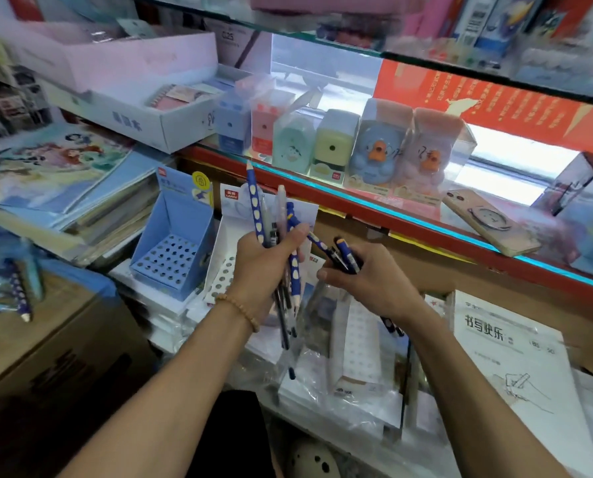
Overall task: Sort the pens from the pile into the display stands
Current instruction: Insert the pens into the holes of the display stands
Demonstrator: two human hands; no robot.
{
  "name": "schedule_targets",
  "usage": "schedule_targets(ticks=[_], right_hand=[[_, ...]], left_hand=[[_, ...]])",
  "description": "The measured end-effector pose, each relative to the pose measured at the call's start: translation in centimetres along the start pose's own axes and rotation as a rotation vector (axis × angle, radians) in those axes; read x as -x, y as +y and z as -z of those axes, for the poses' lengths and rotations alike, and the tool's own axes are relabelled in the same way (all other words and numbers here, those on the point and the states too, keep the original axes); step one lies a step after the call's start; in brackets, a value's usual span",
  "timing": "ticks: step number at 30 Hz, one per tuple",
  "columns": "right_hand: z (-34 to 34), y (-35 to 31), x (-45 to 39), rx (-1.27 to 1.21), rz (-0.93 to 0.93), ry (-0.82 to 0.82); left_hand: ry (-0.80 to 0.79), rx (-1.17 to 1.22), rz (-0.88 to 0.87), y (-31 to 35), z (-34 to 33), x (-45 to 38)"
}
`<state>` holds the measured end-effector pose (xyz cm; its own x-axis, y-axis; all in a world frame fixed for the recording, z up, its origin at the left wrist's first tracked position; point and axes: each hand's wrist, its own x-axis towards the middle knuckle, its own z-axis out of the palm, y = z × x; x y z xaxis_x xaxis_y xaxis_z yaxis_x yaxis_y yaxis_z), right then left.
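Left hand [265,262] raised mid-frame, back to camera, fingers wrapped round a bundle of pens [275,236]; bead bracelet [240,310] on the wrist. Right hand [371,281] just beside it, fingers curled round a few dark blue pens [345,258], tips pointing up-left toward the bundle.

Bundle fans out above and below the fist: blue pens with pale oval dimples, one clear, some black. Tallest blue one reaches the shelf edge.

Blue stand [181,232] left of the hands, hole grid bare. White stand [224,243] beside it, partly hidden behind the left hand, holes showing. More pens [21,294] lie on a cardboard box [57,346] far left.

Red-edged glass shelf [409,217] close behind the hands. Counter [516,391] below crowded with plastic-wrapped packs and a paper pad.
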<state>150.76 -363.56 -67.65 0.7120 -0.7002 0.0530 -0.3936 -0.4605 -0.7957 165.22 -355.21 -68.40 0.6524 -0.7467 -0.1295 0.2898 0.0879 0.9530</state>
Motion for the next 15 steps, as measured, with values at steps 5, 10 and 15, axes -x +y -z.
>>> schedule_targets(ticks=[5, 10, 15], right_hand=[[-1.8, -1.9, -0.1, -0.107, 0.035, -0.155], [-2.9, -2.8, -0.7, -0.243, -0.023, -0.042], [-5.9, -6.6, -4.1, -0.281, 0.038, 0.056]], left_hand=[[0.012, 0.187, 0.010, 2.1, 2.0, 0.0], [0.142, 0.187, -0.036, 4.3, 6.8, -0.8], [0.174, -0.028, -0.142, 6.4, 10.6, -1.1]])
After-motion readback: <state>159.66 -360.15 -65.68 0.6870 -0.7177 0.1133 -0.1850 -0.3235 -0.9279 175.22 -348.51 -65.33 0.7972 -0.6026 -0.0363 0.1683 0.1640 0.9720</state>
